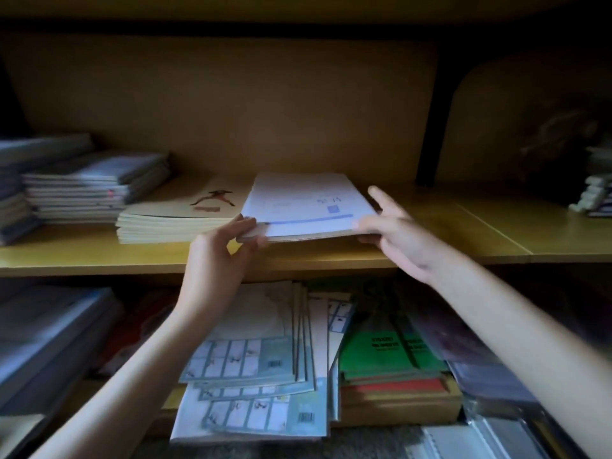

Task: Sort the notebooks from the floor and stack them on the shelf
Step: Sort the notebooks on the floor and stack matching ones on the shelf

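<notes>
I cannot read the print on the white notebooks [308,207]; it is blurred. The right hand [400,236] is smeared, with part of it hidden beneath the pile. The left edge cuts the far-left stack [13,190]. Titles on the green books [390,349] are too small to read.

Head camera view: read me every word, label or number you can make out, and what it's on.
Nothing is legible.
White notebook: blue handwriting, too blurred to read.
Green notebooks: black print, too blurred.
Blue-grid notebooks: barcodes, digits too small.
</notes>
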### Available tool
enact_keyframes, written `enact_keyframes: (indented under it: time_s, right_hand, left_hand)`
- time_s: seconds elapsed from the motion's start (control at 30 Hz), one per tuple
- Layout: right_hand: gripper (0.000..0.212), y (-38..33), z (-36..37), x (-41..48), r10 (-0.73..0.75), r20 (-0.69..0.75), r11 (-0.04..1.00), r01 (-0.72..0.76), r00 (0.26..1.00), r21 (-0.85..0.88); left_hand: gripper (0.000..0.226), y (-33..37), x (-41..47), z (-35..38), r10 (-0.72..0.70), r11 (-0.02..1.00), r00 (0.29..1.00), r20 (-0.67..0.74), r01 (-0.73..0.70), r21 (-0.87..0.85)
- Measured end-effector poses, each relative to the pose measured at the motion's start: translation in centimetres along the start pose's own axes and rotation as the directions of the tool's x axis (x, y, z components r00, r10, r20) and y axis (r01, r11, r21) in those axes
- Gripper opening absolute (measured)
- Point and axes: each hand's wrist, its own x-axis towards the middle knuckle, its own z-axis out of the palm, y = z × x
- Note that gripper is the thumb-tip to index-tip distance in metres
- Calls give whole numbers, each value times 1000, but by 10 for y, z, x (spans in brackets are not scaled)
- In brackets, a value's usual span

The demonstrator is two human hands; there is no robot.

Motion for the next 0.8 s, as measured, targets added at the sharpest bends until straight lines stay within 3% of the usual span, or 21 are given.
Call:
enact_keyframes:
  time_s: [0.07,0.17,0.33,0.5,0.6,0.8]
  right_hand:
    - [79,2,-6,-8,-28,117,955,61,993,-289]
    - [58,11,-13,-4,-133,31,829,129,991,-544]
    - [28,16,-16,24,-276,-87,777,169,957,-606]
    - [30,27,-18,44,-365,-49,715,246,930,-654]
    - [30,32,-18,45,-445,-12,596,286,896,-750]
    - [14,30,-13,47,-493,-65,537,245,867,-807]
  left_hand:
    - [35,-2,4,0,21,997,1000,-4,-21,80]
    - [34,-3,11,3,68,980,998,6,-68,187]
    - [30,0,27,14,51,965,999,-3,-48,259]
    - [28,-10,49,21,1,939,1000,-2,-1,344]
    - [28,-19,59,18,-42,959,999,11,38,280]
    - [28,-24,62,15,19,958,999,31,-27,285]
